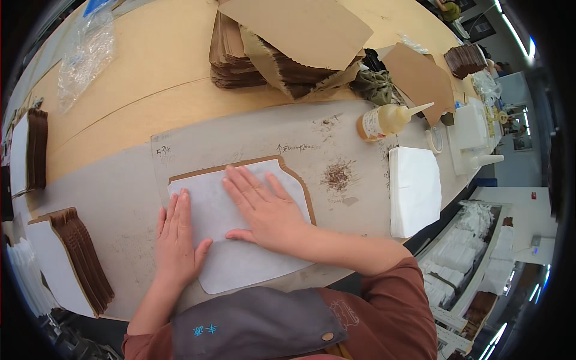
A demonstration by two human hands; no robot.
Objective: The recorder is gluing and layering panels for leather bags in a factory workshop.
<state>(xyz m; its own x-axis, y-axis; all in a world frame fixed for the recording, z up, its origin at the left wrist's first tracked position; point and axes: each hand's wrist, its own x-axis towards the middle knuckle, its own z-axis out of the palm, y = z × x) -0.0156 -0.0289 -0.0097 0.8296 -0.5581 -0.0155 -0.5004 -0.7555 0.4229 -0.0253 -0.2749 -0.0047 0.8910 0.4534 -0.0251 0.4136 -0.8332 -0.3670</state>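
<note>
A white shaped sheet (pixel 240 264) lies on a brown leather piece (pixel 303 192) of the same outline, whose edge shows along the top and right. My left hand (pixel 177 240) lies flat on the sheet's left part, fingers together. My right hand (pixel 264 207) presses flat on its middle, fingers spread toward the upper left. Neither hand holds anything. Both rest on a grey work mat (pixel 120 198) on the tan table (pixel 162 72).
A glue bottle (pixel 387 119) lies right of centre near a tape roll (pixel 436 139). A white stack (pixel 414 189) sits at right. Brown piece stacks (pixel 240 57) are at the back, fanned brown-and-white pieces (pixel 75 264) at left, a plastic bag (pixel 87 54) far left.
</note>
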